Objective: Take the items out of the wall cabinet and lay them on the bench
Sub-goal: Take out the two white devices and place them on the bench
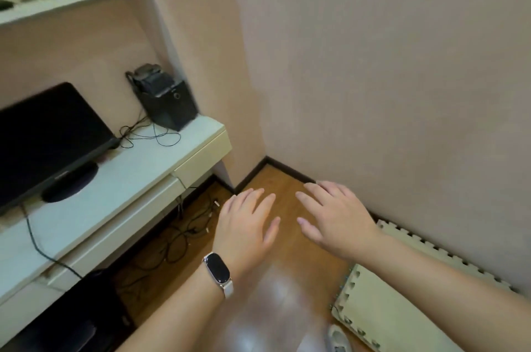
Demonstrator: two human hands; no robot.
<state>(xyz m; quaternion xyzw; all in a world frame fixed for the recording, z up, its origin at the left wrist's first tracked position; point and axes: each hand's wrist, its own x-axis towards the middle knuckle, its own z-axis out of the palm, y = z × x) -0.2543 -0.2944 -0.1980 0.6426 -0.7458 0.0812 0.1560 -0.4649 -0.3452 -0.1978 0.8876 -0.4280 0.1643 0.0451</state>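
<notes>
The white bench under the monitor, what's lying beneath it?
Beneath the white bench, loose black cables lie tangled on the wooden floor, and a dark bulky object stands lower left. The bench top hides everything farther back.

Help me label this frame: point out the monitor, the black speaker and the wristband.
monitor [48, 127], head view, middle of dark screen
black speaker [169, 104], head view, front face
wristband [217, 268], head view, dark display
</notes>
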